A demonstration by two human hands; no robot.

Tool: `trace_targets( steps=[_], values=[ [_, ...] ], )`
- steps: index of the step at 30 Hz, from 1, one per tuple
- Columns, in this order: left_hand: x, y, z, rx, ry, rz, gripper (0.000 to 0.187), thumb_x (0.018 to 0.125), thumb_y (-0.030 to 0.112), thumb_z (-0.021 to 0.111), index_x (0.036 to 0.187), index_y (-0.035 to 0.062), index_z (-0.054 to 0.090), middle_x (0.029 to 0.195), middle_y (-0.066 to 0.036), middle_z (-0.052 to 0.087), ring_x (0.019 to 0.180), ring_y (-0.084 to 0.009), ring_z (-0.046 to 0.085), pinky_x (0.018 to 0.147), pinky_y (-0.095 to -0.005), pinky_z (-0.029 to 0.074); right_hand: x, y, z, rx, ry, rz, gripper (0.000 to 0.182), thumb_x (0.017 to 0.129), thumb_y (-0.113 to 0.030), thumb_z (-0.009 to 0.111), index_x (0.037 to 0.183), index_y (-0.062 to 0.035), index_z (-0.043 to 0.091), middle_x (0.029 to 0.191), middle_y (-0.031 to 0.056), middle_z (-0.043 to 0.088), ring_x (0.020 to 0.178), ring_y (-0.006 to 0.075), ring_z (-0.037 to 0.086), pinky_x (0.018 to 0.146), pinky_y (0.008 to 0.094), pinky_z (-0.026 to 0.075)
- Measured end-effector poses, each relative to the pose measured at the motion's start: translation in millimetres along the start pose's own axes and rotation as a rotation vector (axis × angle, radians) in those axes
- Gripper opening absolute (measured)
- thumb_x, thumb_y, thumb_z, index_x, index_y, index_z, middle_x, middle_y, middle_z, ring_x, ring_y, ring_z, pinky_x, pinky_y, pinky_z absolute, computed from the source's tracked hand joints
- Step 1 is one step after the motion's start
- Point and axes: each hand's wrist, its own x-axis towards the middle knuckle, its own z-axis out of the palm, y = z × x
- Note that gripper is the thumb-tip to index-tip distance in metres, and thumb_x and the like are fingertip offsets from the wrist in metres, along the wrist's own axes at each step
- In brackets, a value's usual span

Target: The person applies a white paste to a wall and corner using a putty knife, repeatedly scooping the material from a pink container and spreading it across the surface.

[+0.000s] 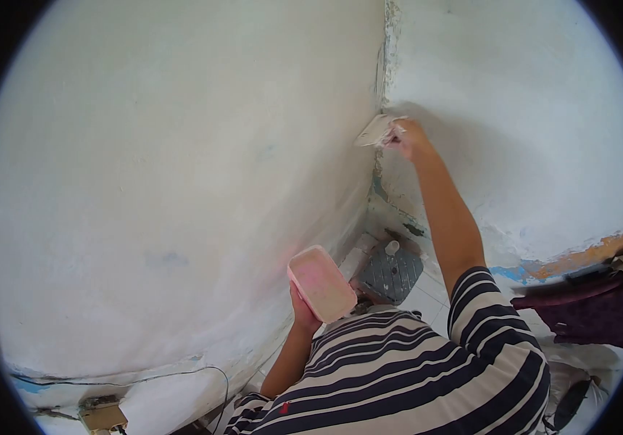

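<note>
My right hand (pixel 407 139) reaches up to the wall corner, its fingers closed on a flat putty scraper (pixel 375 130). White paste coats part of the blade and my fingers, and the blade overlaps the corner line. Lower down, my left hand (pixel 302 307) grips a pink rectangular plastic tub (pixel 323 284) from its side. The tub is tilted toward me, with pale residue smeared over its inside. Along the corner (pixel 384 80) the surface is rough and flaking, with bluish patches below the scraper.
A grey paint-spattered stool (pixel 392 270) stands on the tiled floor in the corner. Dark purple fabric (pixel 601 308) lies at the right. Peeling orange and blue paint (pixel 579 257) edges the right wall's bottom. A cable (pixel 130 383) runs along the lower left wall near a brass-coloured box (pixel 103 418).
</note>
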Motion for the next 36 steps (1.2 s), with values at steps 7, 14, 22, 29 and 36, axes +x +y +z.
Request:
trace_targets(
  steps=[7, 14, 22, 29, 36],
  values=[
    [-0.5, -1.7, -8.7, 0.021, 0.006, -0.005, 0.079, 0.098, 0.071, 0.022, 0.151, 0.0150, 0.040, 0.145, -0.010, 0.053, 0.130, -0.0321, 0.054, 0.109, -0.0512, 0.043, 22.0, -122.4, 23.8, 0.108, -0.196, -0.266, 0.013, 0.097, -0.008, 0.057, 0.102, 0.0039, 0.061, 0.087, 0.0150, 0.063, 0.078, 0.0317, 0.068, 0.073, 0.0449, 0.063],
    [0.0, -10.2, -19.1, -0.009, 0.010, -0.033, 0.078, 0.099, 0.071, 0.022, 0.151, 0.0152, 0.040, 0.145, -0.010, 0.053, 0.130, -0.0316, 0.054, 0.110, -0.0503, 0.043, -19.9, -65.1, -7.3, 0.037, -0.091, -0.127, 0.013, 0.097, -0.010, 0.056, 0.092, 0.0002, 0.060, 0.074, 0.0094, 0.060, 0.063, 0.0252, 0.062, 0.067, 0.0421, 0.062],
    [7.3, -9.6, -23.2, 0.008, 0.039, 0.033, 0.079, 0.099, 0.071, 0.021, 0.151, 0.0140, 0.039, 0.145, -0.011, 0.053, 0.130, -0.0323, 0.054, 0.110, -0.0502, 0.043, -20.2, 19.2, 46.0, -0.082, -0.015, -0.055, 0.011, 0.094, -0.007, 0.057, 0.096, 0.0041, 0.058, 0.080, 0.0130, 0.060, 0.071, 0.0275, 0.066, 0.072, 0.0477, 0.063],
    [6.8, -9.4, -16.2, -0.006, 0.056, 0.026, 0.080, 0.099, 0.071, 0.020, 0.149, 0.0132, 0.041, 0.142, -0.011, 0.055, 0.128, -0.0326, 0.055, 0.109, -0.0497, 0.044, -31.0, -121.8, 34.3, 0.115, -0.222, -0.423, 0.016, 0.091, -0.014, 0.066, 0.094, 0.0017, 0.064, 0.092, 0.0129, 0.064, 0.085, 0.0267, 0.065, 0.082, 0.0484, 0.059],
    [8.7, -11.8, -20.0, -0.003, 0.063, 0.046, 0.080, 0.099, 0.071, 0.020, 0.149, 0.0133, 0.042, 0.142, -0.011, 0.055, 0.127, -0.0320, 0.056, 0.107, -0.0492, 0.045, -49.3, 35.8, -7.3, 0.055, 0.037, -0.101, 0.008, 0.095, -0.013, 0.056, 0.088, -0.0104, 0.055, 0.075, 0.0037, 0.057, 0.062, 0.0194, 0.058, 0.060, 0.0374, 0.054]
  ],
)
